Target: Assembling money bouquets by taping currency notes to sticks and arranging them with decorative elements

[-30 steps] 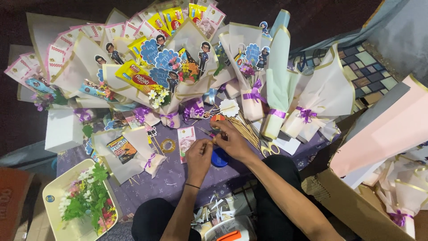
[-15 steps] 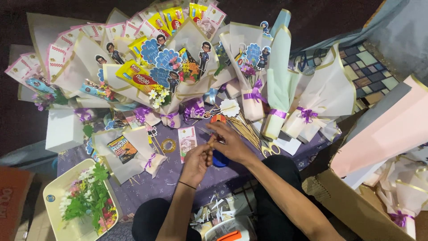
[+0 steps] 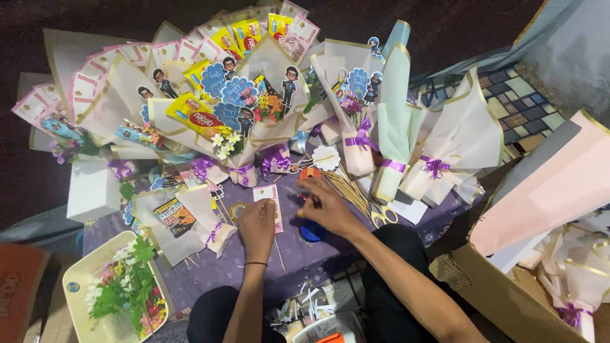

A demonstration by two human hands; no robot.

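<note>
My left hand (image 3: 257, 223) grip on small pink card (image 3: 269, 198) over purple cloth (image 3: 305, 254); right hand (image 3: 327, 206) grip unclear, fingertips near card. Keep card flat, fingers steady.

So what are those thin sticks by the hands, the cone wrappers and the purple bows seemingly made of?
The thin sticks look like pale bamboo or wood: straight, matte, tan. The cone wrappers seem to be matte sheet, paper or thin plastic film, cream with gold edging; they fold stiffly. The purple bows appear to be shiny ribbon, likely synthetic, by their sheen. The right hand is beside the sticks.
</note>
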